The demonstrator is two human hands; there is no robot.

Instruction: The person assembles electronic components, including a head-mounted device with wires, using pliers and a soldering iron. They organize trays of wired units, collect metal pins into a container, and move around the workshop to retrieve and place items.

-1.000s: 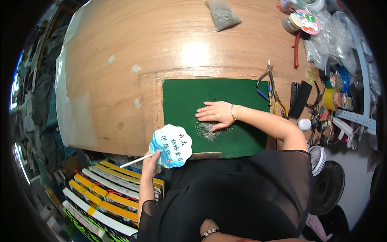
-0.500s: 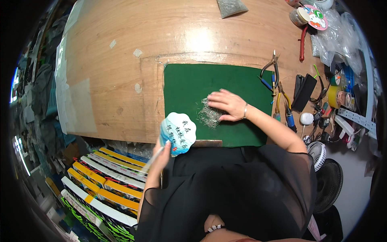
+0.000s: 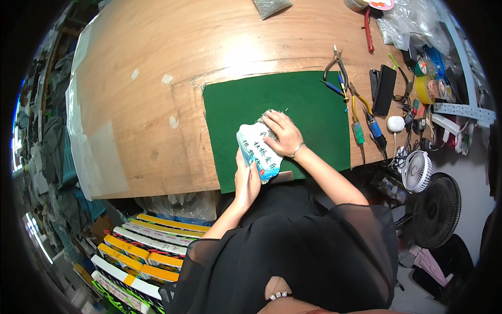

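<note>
My left hand (image 3: pixel 248 180) is closed round the lower part of a hand fan (image 3: pixel 256 149), a white and blue scalloped one with dark writing. The fan lies low over a green mat (image 3: pixel 314 120), tilted. My right hand (image 3: pixel 283 135) reaches in from the right, fingers stretched over a small heap of thin silvery metal pieces (image 3: pixel 260 120) at the fan's upper edge. Its thumb lies over the fan's face. Most of the heap is hidden by the hand and the fan; a few loose bits show beyond the fingertips.
Right of the mat lie pliers (image 3: pixel 337 65), yellow-handled pliers (image 3: pixel 358 99), a black case (image 3: pixel 384 90) and rolls of tape (image 3: pixel 424 90). A red-handled tool (image 3: pixel 368 31) and a small bag (image 3: pixel 272 6) are further back. Boxes (image 3: pixel 151 256) stand below the table's left edge.
My left hand has brought the fan right and forward, from the mat's front left corner to the metal heap. My right hand has moved slightly and now overlaps the fan.
</note>
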